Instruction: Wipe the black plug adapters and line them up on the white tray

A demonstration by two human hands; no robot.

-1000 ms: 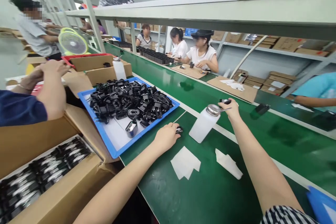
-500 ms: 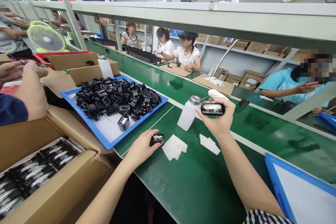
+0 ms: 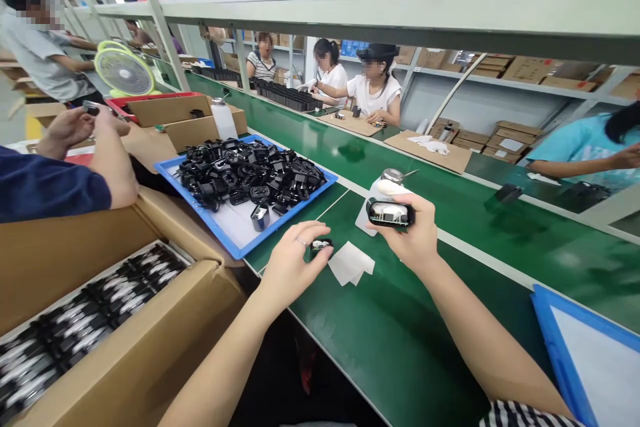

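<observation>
- Black oval plastic shell with a whitish inside (image 3: 391,213): level, open face toward the camera, pinched in the right hand (image 3: 417,240) above the green counter (image 3: 450,320).
- Small black plastic piece (image 3: 321,247): in the fingers of the left hand (image 3: 290,267), low near the counter's front edge.

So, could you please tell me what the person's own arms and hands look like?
Both forearms are bare and neither hand is gloved. The left hand wears a thin ring on one finger. A black-and-white striped sleeve shows at the right arm's upper end; the right hand shows no jewellery.
</observation>
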